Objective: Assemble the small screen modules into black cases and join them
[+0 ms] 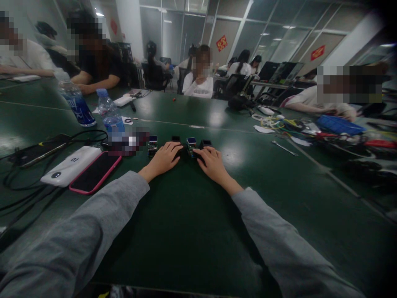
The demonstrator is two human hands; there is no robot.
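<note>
Several small devices stand in a row across the green table (173, 248). My left hand (166, 158) lies with fingers stretched out, just in front of a small black box (175, 138). To its left is a small circuit-board module with a screen (152, 145). My right hand (212, 162) has its fingers spread. Its index finger reaches to the side of a second screen module (191, 142), seemingly touching it. Behind its other fingers is another black box (206, 143), partly hidden. Neither hand visibly grips anything.
On the left lie a pink-cased phone (96, 171), a white power bank (72, 165), cables and a dark phone (41, 149). Two bottles (76, 101) stand behind them. Right: a wrench (284, 148), tangled wires (279, 123) and a blue tray (336, 124). Several people sit around.
</note>
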